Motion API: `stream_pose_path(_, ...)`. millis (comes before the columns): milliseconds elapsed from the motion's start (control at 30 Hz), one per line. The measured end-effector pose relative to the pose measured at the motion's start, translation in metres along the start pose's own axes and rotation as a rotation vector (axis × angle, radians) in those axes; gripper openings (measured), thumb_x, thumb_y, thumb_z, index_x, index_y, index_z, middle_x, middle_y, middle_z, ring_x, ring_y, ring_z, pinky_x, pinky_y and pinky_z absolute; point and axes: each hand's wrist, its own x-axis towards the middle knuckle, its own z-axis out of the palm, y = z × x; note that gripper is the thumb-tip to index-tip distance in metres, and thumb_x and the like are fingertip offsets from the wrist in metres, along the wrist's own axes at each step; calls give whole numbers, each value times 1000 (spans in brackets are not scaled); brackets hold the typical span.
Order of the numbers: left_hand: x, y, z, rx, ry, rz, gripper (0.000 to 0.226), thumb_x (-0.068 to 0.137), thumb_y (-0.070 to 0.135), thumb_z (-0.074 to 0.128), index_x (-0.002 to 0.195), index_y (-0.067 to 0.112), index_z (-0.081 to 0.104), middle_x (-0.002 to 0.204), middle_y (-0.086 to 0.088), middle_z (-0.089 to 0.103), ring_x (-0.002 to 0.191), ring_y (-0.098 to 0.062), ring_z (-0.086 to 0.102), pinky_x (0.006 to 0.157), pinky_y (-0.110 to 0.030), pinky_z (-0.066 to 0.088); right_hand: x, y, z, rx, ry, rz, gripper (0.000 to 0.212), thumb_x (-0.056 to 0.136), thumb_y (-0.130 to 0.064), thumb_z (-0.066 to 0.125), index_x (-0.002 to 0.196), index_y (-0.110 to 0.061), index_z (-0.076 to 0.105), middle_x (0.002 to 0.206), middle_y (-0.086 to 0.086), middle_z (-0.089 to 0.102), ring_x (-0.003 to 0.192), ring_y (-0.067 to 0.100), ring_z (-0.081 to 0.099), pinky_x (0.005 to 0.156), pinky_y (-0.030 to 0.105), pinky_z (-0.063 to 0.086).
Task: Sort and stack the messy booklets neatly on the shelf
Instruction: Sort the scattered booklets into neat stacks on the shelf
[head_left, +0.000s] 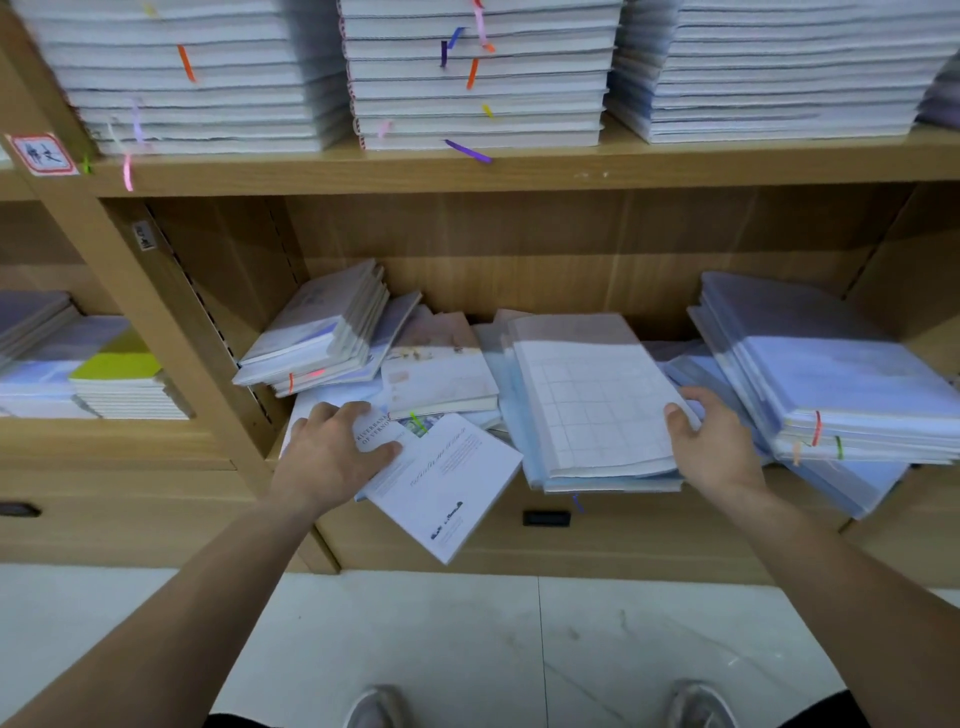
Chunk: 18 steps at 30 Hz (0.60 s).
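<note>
Messy booklets lie across the lower shelf (597, 525). A white booklet (447, 483) with printed text juts past the shelf's front edge, and my left hand (332, 452) grips its upper left corner, thumb on the cover. A stack topped by a grid-patterned booklet (592, 400) sits in the middle; my right hand (714, 441) holds its right edge, thumb on top. A tilted pile (317, 332) leans at the left. Between them lies a loose booklet (441, 374). A slanted bluish pile (831, 374) fills the right side.
The upper shelf (519, 166) carries three tall neat stacks with coloured ribbon markers. A wooden upright (156, 332) divides off the left bay, which holds stacks including one with a yellow-green cover (119, 358). White tiled floor and my shoes are below.
</note>
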Motion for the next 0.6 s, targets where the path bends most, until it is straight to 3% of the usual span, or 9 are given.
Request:
stream_pose_path(100, 2, 3, 1, 3, 10, 2, 74, 79, 64, 67, 142, 30, 47, 134, -7, 45, 125, -34, 42, 105, -43, 40, 1, 7, 2, -119, -101, 22, 44, 103, -32, 47, 143, -13, 47, 118, 20, 67, 100, 40, 65, 81, 39, 50)
stream_pose_path(167, 2, 4, 0, 4, 6, -2, 75, 79, 64, 68, 142, 29, 47, 133, -8, 46, 124, -35, 43, 104, -44, 42, -1, 7, 7, -264, -167, 8, 45, 104, -36, 42, 142, -12, 45, 119, 21, 66, 105, 42, 62, 85, 42, 49)
stream_pose_path(367, 0, 9, -1, -7, 10, -1, 73, 79, 63, 69, 141, 29, 49, 133, -8, 47, 123, -34, 45, 103, -44, 42, -4, -7, 17, -582, -114, -66, 43, 106, -43, 26, 128, -16, 52, 121, 15, 62, 111, 35, 57, 73, 38, 38)
stream_pose_path(467, -1, 7, -2, -48, 33, -4, 68, 77, 59, 73, 136, 30, 55, 131, -7, 50, 111, -32, 55, 99, -43, 46, -6, -18, 19, -626, -77, -62, 37, 104, -35, 34, 129, -18, 55, 126, 15, 49, 117, 36, 48, 77, 40, 39)
stream_pose_path(600, -1, 8, -6, -81, 77, 12, 59, 79, 49, 77, 130, 25, 60, 127, -6, 53, 95, -21, 59, 89, -32, 48, -10, -44, 22, -596, -86, -288, 40, 99, -34, 44, 135, -23, 57, 132, 10, 51, 120, 34, 45, 93, 42, 42)
